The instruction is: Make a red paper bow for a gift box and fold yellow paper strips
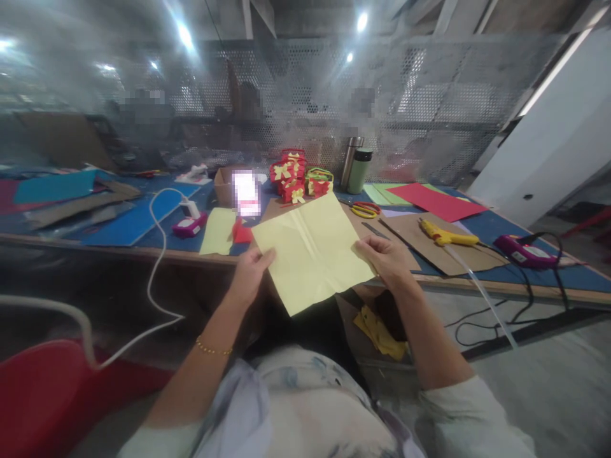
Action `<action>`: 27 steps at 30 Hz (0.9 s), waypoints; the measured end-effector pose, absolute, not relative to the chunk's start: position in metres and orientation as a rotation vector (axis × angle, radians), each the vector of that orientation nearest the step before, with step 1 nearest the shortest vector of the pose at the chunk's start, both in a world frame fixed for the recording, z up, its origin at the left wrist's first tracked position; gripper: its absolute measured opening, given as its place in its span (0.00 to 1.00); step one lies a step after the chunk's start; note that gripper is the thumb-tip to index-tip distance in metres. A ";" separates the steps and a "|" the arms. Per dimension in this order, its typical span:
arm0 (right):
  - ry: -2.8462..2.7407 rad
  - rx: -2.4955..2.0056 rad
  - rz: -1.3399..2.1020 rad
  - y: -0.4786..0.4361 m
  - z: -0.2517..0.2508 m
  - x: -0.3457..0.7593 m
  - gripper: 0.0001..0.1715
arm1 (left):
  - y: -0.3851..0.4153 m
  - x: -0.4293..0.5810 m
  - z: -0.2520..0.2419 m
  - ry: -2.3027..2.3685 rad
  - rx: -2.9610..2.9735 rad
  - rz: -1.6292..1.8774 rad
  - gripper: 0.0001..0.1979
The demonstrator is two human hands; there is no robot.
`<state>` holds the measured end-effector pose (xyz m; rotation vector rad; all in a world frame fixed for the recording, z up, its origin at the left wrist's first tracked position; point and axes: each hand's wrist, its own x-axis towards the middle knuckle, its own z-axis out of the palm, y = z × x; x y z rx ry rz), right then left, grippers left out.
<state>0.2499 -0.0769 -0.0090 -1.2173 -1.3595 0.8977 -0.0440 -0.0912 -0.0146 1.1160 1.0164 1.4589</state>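
A pale yellow paper sheet [312,251], creased down its middle, is held up tilted in front of the table edge. My left hand [251,272] pinches its left side between thumb and fingers. Its right side is gripped by my right hand [386,259]. Behind the sheet stand red boxes [287,175] with yellow paper bows. Yellow-and-red-handled scissors [365,209] lie beyond the sheet's upper right corner. Left of the sheet are another yellow paper piece [217,230] and a small red piece [242,233].
A yellow glue gun [446,235] rests on brown cardboard [482,251] at right, near a purple device [525,251]. Behind stand a green bottle [359,173] and red paper [436,200]. A white cable [151,273] hangs at left above a red stool [42,394].
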 end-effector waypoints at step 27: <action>-1.304 -1.069 1.178 -0.096 -0.032 0.237 0.28 | -0.069 -0.055 0.019 1.104 1.516 1.249 0.15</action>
